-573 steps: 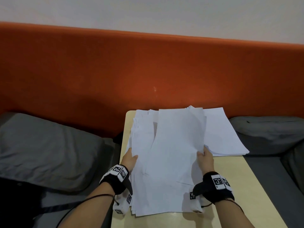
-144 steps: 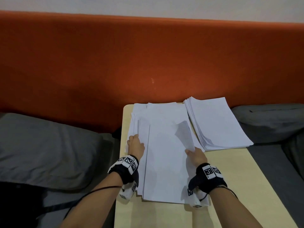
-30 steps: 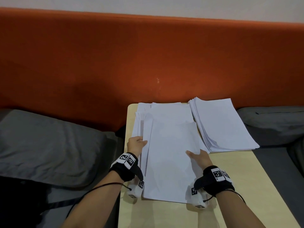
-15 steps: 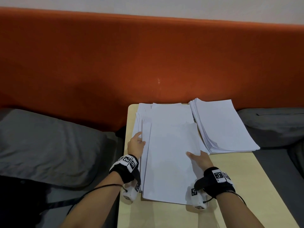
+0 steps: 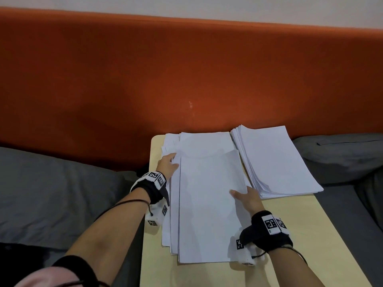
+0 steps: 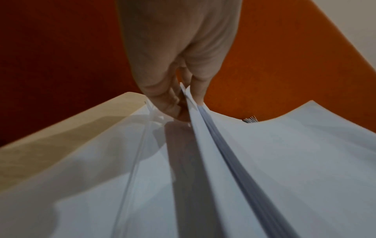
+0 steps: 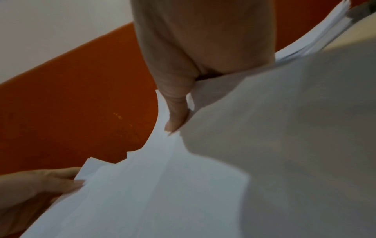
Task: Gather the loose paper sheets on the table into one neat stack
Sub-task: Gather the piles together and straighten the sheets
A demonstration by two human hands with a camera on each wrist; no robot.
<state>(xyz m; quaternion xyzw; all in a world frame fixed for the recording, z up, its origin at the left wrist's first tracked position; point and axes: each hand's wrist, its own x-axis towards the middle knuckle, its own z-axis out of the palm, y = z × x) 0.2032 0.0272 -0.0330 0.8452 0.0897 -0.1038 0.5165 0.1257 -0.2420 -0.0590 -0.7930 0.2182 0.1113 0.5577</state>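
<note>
White sheets [image 5: 207, 195] lie fanned along the table's [image 5: 306, 245] left edge. My left hand [image 5: 168, 165] pinches their left edge; my right hand [image 5: 247, 198] grips the right edge, thumb on top. Beside them, at the far right corner, sits a stack [image 5: 275, 160].

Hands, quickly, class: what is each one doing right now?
Left hand: pinches the left edge of the loose sheets.
Right hand: grips their right edge, thumb on top.

Quick count of my table [image 5: 323, 235]

Two paper piles on it: one messy pile [image 5: 207, 204] on the table's left half, one neat stack [image 5: 275, 160] at its far right. Two grey cushions [image 5: 51, 193] flank the table.
</note>
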